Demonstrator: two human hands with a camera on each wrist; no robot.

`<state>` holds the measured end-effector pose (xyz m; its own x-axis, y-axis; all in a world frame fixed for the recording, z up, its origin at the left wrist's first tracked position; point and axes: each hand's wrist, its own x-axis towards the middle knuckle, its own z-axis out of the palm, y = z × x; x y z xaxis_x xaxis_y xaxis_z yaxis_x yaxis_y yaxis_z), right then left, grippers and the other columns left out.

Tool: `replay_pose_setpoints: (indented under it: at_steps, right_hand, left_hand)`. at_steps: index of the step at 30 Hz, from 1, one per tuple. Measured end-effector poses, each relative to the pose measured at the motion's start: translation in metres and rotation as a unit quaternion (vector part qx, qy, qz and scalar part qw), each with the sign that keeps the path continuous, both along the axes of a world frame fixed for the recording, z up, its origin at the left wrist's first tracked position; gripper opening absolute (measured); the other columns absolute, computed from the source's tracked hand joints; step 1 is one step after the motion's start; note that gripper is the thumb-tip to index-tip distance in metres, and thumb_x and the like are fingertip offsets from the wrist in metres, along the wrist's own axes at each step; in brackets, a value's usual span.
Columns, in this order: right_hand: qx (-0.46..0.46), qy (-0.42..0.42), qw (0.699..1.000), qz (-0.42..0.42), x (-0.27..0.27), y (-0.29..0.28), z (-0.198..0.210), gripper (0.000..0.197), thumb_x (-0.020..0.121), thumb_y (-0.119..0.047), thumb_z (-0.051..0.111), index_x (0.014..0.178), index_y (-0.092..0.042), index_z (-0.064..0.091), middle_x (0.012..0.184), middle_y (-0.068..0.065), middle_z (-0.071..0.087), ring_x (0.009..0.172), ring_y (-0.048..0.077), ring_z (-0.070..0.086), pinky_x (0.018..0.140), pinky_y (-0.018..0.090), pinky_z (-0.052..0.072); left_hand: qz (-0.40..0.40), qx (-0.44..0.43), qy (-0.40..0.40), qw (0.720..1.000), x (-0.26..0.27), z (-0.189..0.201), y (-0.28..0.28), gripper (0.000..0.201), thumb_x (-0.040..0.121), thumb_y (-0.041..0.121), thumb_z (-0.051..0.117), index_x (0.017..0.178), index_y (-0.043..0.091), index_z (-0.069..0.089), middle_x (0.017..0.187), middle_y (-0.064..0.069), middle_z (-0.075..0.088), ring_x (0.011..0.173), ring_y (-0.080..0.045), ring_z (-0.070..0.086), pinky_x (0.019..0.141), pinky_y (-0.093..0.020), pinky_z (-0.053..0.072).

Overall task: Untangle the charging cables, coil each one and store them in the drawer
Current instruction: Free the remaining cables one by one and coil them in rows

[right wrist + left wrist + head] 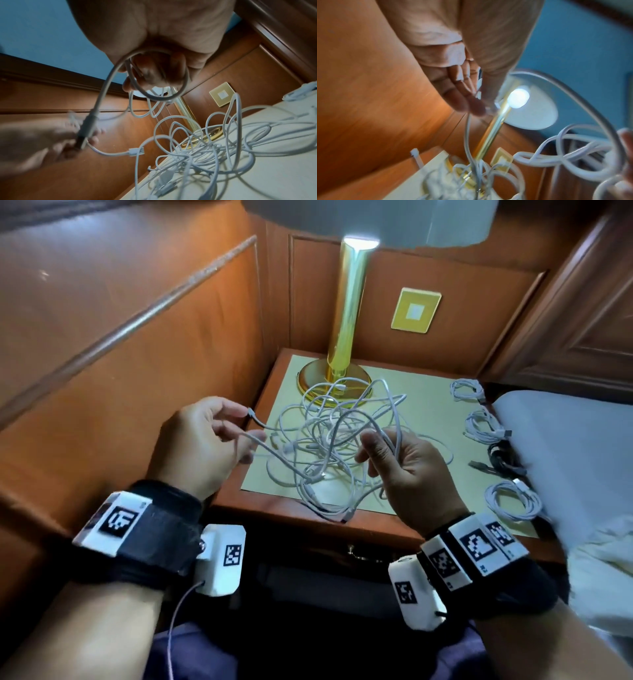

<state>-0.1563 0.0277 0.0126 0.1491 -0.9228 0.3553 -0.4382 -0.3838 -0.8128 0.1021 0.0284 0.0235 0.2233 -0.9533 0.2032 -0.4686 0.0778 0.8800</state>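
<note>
Right hand (407, 470) has fingers curled round a small loop of white cable (154, 75), likely the start of a coil. Left hand (202, 440) pinches a plug end (250, 414), keeping that strand clear of the tangle (342, 436) on the nightstand (274, 505). Finished coils (486, 426) lie farther right; drawer not visible.

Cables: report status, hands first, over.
Left hand pinches a white cable end; right hand grips a cable loop. Tangle of white cables still knotted on nightstand. Four coiled cables set aside right. Lamp base under tangle.
</note>
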Motion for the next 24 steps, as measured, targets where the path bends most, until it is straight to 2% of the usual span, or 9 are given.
replay_pose_setpoints:
  at_steps: [2,6,8,10,13,16,18,21,24]
  right_hand:
    - [0.019,-0.014,0.999,0.021,-0.001,0.026,0.006,0.034,0.097,-0.047,0.054,0.074,-0.026,0.065,0.058,-0.025,0.058,0.056,0.0,0.056,0.057,0.015,0.039]
    - [0.083,0.036,0.994,0.066,-0.005,0.089,0.008,0.025,0.095,-0.043,0.064,0.076,-0.027,0.064,0.062,-0.018,0.061,0.06,0.001,0.056,0.063,0.025,0.042]
    - [0.117,0.081,0.987,0.079,-0.011,0.12,0.005,0.019,0.09,-0.046,0.068,0.091,-0.028,0.07,0.082,-0.012,0.07,0.079,0.008,0.066,0.073,0.032,0.05]
    - [0.138,0.104,0.981,0.085,-0.022,0.15,0.007,0.03,0.089,-0.049,0.068,0.112,-0.029,0.07,0.099,-0.013,0.07,0.097,0.008,0.065,0.085,0.03,0.049]
    - [0.151,0.097,0.984,0.017,-0.046,0.176,0.022,0.034,0.096,-0.033,0.064,0.129,-0.024,0.063,0.11,-0.017,0.065,0.11,0.006,0.06,0.098,0.019,0.043]
    - [0.104,0.038,0.993,-0.049,-0.069,0.19,0.041,0.026,0.097,-0.015,0.059,0.12,-0.024,0.065,0.113,-0.006,0.066,0.1,0.001,0.061,0.08,0.002,0.041]
    - [0.086,0.021,0.996,-0.014,-0.075,0.202,0.047,0.02,0.097,-0.018,0.061,0.113,-0.028,0.067,0.111,-0.01,0.067,0.098,-0.002,0.061,0.081,0.009,0.043]
    - [0.121,0.029,0.988,0.089,-0.071,0.221,0.026,0.024,0.094,-0.035,0.061,0.116,-0.03,0.069,0.117,-0.011,0.067,0.11,0.001,0.061,0.092,0.02,0.048]
    - [0.116,0.039,0.989,0.083,-0.072,0.226,-0.005,0.013,0.092,-0.038,0.058,0.102,-0.039,0.066,0.108,-0.012,0.065,0.105,0.004,0.061,0.093,0.025,0.047]
  left_hand:
    - [-0.063,-0.004,0.029,0.998,-0.009,0.032,0.041,0.043,0.073,0.037,0.088,0.104,0.019,0.063,0.066,-0.007,0.073,0.048,-0.023,0.066,0.054,-0.033,0.056]
    - [-0.145,0.026,0.166,0.975,-0.033,0.072,0.122,0.052,0.069,0.028,0.079,0.109,0.011,0.05,0.057,-0.016,0.065,0.028,-0.021,0.038,0.034,-0.019,0.032]
    - [-0.152,0.048,0.231,0.96,-0.044,0.079,0.152,0.048,0.072,0.025,0.074,0.105,0.012,0.043,0.053,-0.013,0.06,0.025,-0.016,0.032,0.032,-0.016,0.026]
    - [-0.152,0.077,0.265,0.949,-0.053,0.08,0.179,0.042,0.076,0.023,0.07,0.1,0.014,0.037,0.052,-0.01,0.057,0.024,-0.013,0.031,0.032,-0.015,0.024]
    - [-0.159,0.091,0.256,0.949,-0.067,0.073,0.201,0.032,0.089,0.013,0.067,0.087,0.016,0.035,0.055,-0.013,0.056,0.029,-0.014,0.041,0.032,-0.018,0.031]
    - [-0.176,0.105,0.24,0.949,-0.083,0.061,0.207,0.017,0.096,0.006,0.061,0.088,0.011,0.047,0.062,-0.014,0.059,0.039,-0.018,0.058,0.036,-0.022,0.044]
    - [-0.191,0.125,0.278,0.933,-0.098,0.054,0.206,0.001,0.099,0.005,0.058,0.098,0.005,0.056,0.067,-0.013,0.062,0.051,-0.02,0.067,0.044,-0.022,0.052]
    - [-0.199,0.145,0.362,0.899,-0.121,0.033,0.201,0.012,0.101,0.004,0.052,0.104,0.0,0.063,0.078,-0.015,0.066,0.071,-0.024,0.075,0.057,-0.022,0.057]
    - [-0.217,0.172,0.401,0.873,-0.138,0.015,0.199,0.018,0.102,-0.001,0.048,0.105,-0.004,0.065,0.084,-0.019,0.066,0.076,-0.026,0.075,0.06,-0.023,0.058]
